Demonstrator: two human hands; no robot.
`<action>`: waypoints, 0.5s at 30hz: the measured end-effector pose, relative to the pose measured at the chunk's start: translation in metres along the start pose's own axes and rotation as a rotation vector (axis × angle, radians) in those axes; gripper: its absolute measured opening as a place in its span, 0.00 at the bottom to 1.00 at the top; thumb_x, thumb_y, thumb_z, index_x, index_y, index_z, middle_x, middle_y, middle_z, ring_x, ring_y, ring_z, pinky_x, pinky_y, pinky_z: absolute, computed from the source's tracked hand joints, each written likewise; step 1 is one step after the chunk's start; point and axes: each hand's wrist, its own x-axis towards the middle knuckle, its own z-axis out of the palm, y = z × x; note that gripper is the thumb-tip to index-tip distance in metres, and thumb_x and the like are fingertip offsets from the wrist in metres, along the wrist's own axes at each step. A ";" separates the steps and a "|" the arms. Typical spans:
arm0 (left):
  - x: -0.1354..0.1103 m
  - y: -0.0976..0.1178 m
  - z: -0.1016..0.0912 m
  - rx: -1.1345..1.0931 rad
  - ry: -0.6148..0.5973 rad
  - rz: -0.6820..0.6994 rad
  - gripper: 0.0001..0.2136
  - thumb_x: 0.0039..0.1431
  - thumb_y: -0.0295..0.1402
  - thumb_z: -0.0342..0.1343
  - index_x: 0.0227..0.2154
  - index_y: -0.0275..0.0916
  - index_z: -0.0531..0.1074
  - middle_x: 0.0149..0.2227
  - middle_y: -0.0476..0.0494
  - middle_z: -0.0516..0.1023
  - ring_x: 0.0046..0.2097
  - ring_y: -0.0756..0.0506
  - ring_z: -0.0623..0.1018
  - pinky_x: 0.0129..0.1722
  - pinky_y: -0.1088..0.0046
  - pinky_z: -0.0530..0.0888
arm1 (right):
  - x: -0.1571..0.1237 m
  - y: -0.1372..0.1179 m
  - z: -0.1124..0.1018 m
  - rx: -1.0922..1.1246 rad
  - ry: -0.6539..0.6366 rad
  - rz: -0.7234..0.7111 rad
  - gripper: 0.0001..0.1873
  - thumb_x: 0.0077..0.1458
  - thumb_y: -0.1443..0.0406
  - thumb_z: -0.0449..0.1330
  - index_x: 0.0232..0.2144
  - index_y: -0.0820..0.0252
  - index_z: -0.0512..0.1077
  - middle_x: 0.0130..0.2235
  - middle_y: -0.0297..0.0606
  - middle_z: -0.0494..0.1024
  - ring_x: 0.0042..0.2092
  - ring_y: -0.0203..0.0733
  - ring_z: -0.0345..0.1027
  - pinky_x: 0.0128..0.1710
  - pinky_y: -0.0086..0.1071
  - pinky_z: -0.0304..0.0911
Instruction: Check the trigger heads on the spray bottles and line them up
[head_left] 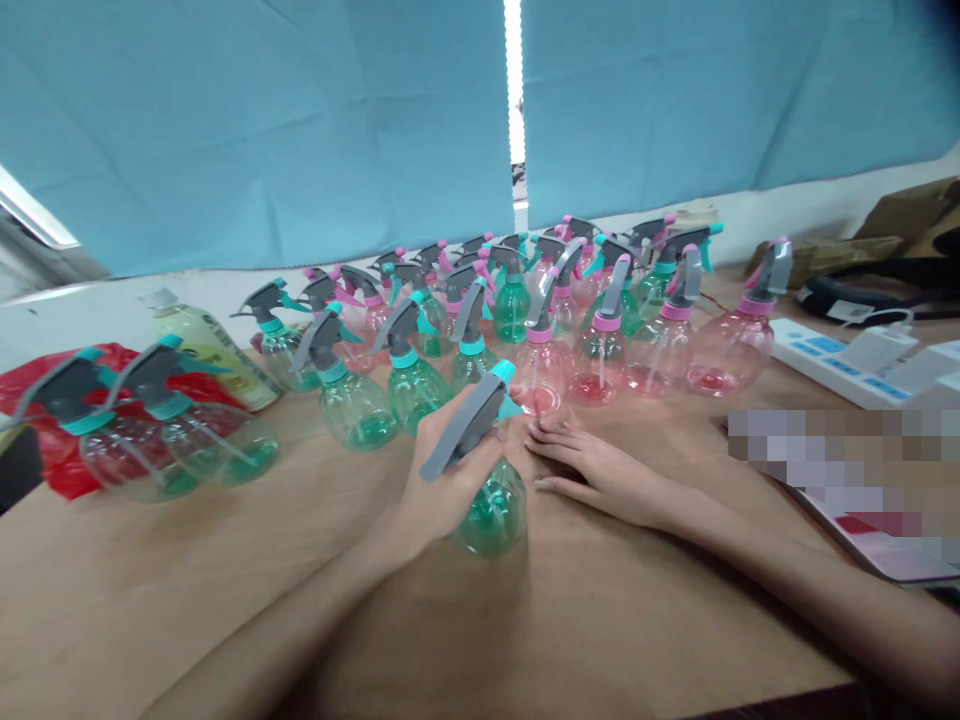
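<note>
My left hand [450, 465] is wrapped round the neck of a green spray bottle [491, 515] with a grey and turquoise trigger head. The bottle is near the middle of the wooden table, slightly tilted. Beside it, my right hand [592, 470] rests palm down on the tabletop, fingers stretched out and holding nothing. Just past the right fingertips stands a pink spray bottle [541, 375]. Another green spray bottle [416, 390] stands behind my left hand. Several more green and pink bottles are crowded behind these.
Two spray bottles [225, 445] stand at the left by a red plastic bag [67, 470] and a pale yellow bottle [214, 345]. On the right are a white power strip [817, 355] with plugs and a flat, partly blurred-out device [885, 555]. Blue curtains [300, 130] hang behind the table.
</note>
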 end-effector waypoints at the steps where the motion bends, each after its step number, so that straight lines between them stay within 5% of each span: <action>1: 0.000 0.001 0.000 -0.001 -0.005 -0.001 0.04 0.55 0.30 0.52 0.27 0.40 0.63 0.25 0.53 0.60 0.30 0.50 0.66 0.32 0.72 0.63 | 0.000 0.000 0.000 0.003 -0.001 0.000 0.30 0.63 0.50 0.49 0.60 0.61 0.64 0.62 0.47 0.65 0.64 0.53 0.55 0.62 0.52 0.54; 15: 0.002 0.002 0.001 -0.008 -0.011 -0.006 0.07 0.53 0.29 0.51 0.24 0.40 0.57 0.25 0.54 0.56 0.27 0.52 0.61 0.31 0.73 0.63 | 0.001 0.000 0.002 0.019 0.018 -0.007 0.29 0.63 0.49 0.49 0.60 0.59 0.64 0.61 0.46 0.66 0.64 0.53 0.55 0.62 0.52 0.54</action>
